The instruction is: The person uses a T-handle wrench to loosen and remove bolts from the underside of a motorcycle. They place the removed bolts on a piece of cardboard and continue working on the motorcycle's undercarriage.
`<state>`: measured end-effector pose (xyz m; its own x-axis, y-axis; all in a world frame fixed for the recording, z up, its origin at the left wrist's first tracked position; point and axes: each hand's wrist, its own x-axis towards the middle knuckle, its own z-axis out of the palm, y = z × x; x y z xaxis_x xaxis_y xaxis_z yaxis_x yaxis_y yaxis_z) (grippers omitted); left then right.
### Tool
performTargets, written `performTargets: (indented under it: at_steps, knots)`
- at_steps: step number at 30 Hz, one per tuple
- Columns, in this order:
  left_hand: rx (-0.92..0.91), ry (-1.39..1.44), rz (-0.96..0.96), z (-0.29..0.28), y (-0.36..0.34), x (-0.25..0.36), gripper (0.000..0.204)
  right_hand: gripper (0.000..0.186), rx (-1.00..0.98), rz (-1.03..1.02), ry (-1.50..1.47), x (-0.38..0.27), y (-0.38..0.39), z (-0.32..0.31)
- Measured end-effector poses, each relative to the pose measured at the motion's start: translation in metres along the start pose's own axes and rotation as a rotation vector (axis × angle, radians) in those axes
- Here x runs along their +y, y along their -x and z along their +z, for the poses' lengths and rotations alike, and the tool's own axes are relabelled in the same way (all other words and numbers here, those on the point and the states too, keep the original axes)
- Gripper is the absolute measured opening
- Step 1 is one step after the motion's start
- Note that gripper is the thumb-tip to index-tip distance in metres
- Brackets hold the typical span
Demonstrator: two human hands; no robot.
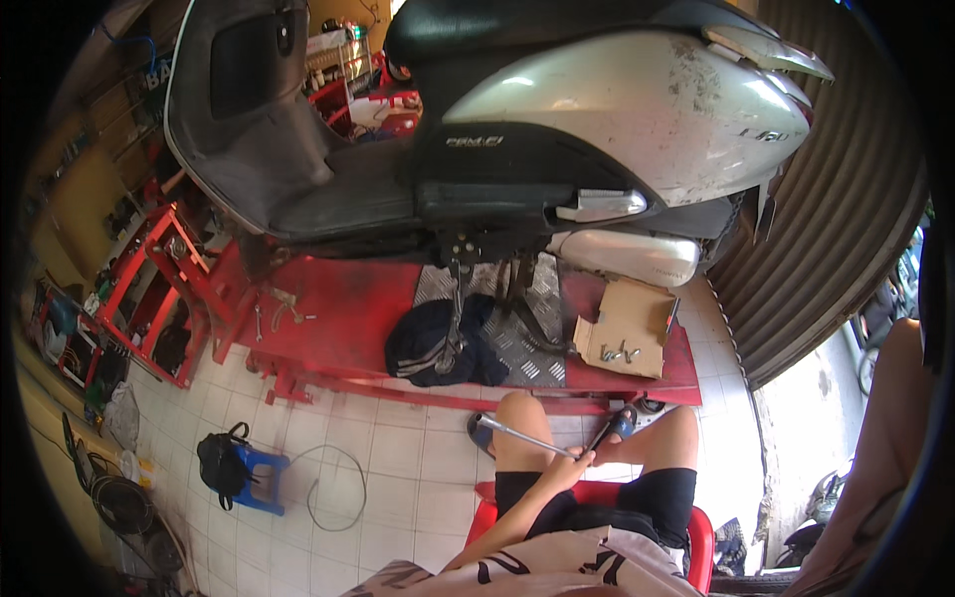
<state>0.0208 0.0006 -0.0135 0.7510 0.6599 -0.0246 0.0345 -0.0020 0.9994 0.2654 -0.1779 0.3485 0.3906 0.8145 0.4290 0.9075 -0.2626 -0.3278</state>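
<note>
My left hand (566, 469) rests over my lap, closed around a long silver socket wrench (522, 436). Its thicker end points up and to the left, toward my knee. A dark bar beside my fingers slants toward my foot; whether it belongs to the wrench I cannot tell. My right arm (893, 408) is raised close along the right edge, and its hand is out of the picture. In front of me a silver and black scooter (587, 109) stands on a red lift platform (348, 298). An open cardboard box (637, 308) there holds several bolts (619, 352).
Dark cloth (428, 348) lies on the platform, and a spanner (259, 318) is farther left. On the tiled floor, a blue stool (264, 483) carries a black bag (221, 463) beside a looped cable (336, 488). I sit on a red chair (701, 542). A corrugated shutter (846, 199) borders the right.
</note>
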Motion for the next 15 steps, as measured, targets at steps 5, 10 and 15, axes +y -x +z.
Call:
performTargets:
  at_steps: [5, 10, 15]
  knots:
    - [-0.141, -0.172, -0.225, -0.010, 0.004, 0.019, 0.047, 0.023, -0.210, 0.022, -0.101, 0.009, 0.043, 0.070]
    - [0.005, -0.324, -0.264, -0.021, 0.004, -0.031, 0.044, 0.026, -0.022, -0.156, -0.105, -0.015, -0.009, 0.002]
    - [-0.081, -0.168, -0.003, 0.003, -0.008, -0.015, 0.035, 0.029, 0.202, -0.098, 0.165, 0.006, -0.043, -0.142]
